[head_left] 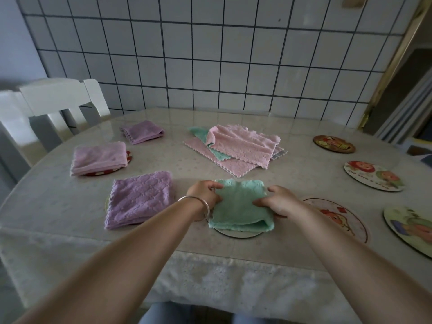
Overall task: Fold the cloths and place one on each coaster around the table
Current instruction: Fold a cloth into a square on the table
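Gripping the folded green cloth from both sides, the two hands hold it flat over a round coaster near the front edge of the worktop. The left hand has its fingers curled round the cloth's left edge, a metal bangle on its wrist; the right hand pinches the right edge, thumb on top and fingers tucked along the side. Only the near rim of the coaster shows beneath the cloth. To the left lie three folded purple cloths — the nearest purple cloth covers its coaster almost wholly, the middle purple cloth lies on a red-rimmed coaster, and the far purple cloth hides whatever is under it. In the middle of the worktop sits a loose pile of unfolded cloths, pink ones with a green one between them. To the right four bare picture coasters lie well apart from the pile — one just beside the right forearm, one at the right edge, and two farther back. A white chair stands behind the worktop on the left, before a tiled wall.
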